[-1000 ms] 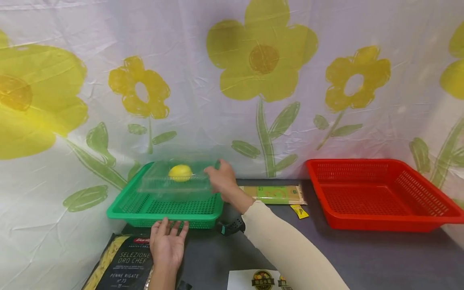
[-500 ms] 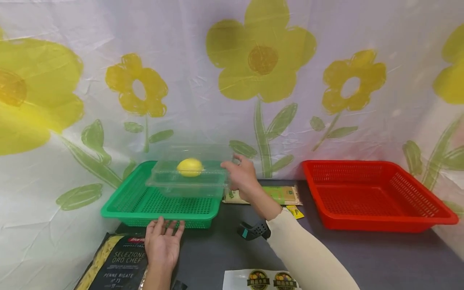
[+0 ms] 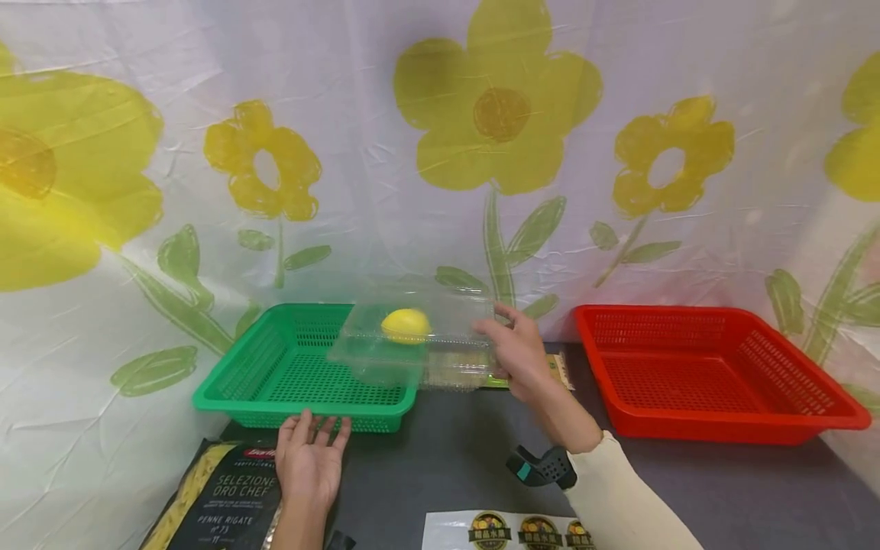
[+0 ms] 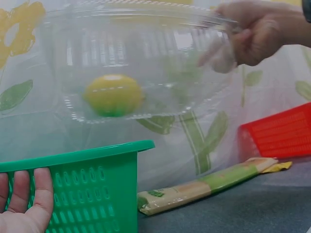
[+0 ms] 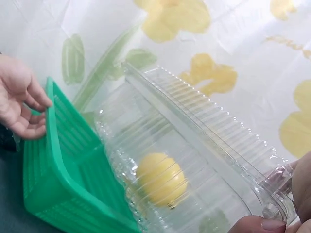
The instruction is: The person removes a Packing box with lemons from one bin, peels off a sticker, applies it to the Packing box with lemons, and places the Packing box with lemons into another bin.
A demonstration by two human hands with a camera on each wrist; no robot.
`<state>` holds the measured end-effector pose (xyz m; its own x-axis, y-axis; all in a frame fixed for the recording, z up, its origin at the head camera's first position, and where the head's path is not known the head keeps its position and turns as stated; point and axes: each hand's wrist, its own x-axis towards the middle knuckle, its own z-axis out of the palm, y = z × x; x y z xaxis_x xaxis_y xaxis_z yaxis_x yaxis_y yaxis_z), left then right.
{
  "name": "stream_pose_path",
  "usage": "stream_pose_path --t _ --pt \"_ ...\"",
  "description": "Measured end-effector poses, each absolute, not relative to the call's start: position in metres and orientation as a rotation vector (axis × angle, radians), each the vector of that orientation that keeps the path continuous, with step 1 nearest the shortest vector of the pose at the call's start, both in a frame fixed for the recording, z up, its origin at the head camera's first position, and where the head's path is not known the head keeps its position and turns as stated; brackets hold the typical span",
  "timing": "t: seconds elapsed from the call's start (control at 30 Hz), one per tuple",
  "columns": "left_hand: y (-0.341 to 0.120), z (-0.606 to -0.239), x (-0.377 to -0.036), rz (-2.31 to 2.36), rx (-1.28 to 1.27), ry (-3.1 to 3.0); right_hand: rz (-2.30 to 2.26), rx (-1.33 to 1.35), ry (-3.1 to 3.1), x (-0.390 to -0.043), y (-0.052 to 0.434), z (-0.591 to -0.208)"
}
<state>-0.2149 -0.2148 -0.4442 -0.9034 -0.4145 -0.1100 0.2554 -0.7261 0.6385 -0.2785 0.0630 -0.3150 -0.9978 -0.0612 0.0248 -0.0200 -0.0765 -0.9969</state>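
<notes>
My right hand (image 3: 524,353) grips the right end of a clear plastic clamshell box (image 3: 457,327), thumb and fingers pinching its edge. Inside the box lies a yellow lemon (image 3: 406,326), seen through the plastic also in the right wrist view. The box hangs in the air, partly over the right side of a green plastic basket (image 3: 234,403). My left hand (image 3: 311,462) is palm up at the basket's front, its extended fingers (image 4: 43,189) touching the wall just under the rim. I see nothing else inside the basket.
A red basket (image 3: 729,428) stands at the right. Behind the box lies a long beige-and-green packet (image 3: 560,370). A penne bag (image 3: 227,496) is at front left, a sheet of round labels (image 3: 447,531) at the front edge. A flowered curtain (image 3: 371,137) backs the table.
My right hand has carried the box with the lemon rightward, from above the green basket to beyond its right edge. My left hand has stayed at the basket's front.
</notes>
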Motion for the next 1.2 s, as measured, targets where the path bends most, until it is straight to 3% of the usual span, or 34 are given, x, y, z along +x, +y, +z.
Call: stream_pose_path --t 0.43,1.2 --pt "-0.214 -0.446 -0.214 -2.566 0.327 -0.948 -2.247 -0.009 2.179 -0.258 0.11 -0.327" --pt "-0.213 -0.447 -0.215 -2.571 0.321 -0.906 -2.21 0.034 2.206 -0.226 0.17 -0.388"
